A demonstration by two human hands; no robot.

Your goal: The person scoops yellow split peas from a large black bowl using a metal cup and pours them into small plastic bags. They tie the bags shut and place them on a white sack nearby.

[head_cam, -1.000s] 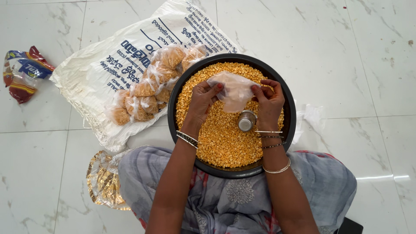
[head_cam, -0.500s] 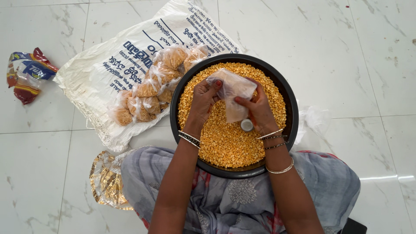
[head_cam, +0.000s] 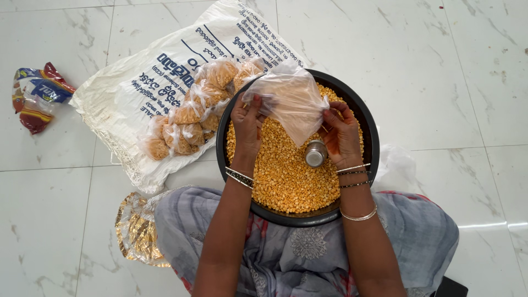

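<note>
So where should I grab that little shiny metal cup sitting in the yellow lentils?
Probably by its round side wall, coming straight down from above. The little shiny metal cup stands upright in the yellow split lentils of the big black round pan, so its rim is free. Come from the near side: the right hand and the clear plastic bag crowd the far side.

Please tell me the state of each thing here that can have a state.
clear plastic bag: empty, held open over the pan
left hand: gripping the bag's edge
right hand: gripping the bag's other edge
black pan: full of yellow split lentils
small steel cup: standing in the lentils
small filled packets: tied shut, piled on the white sack
</note>
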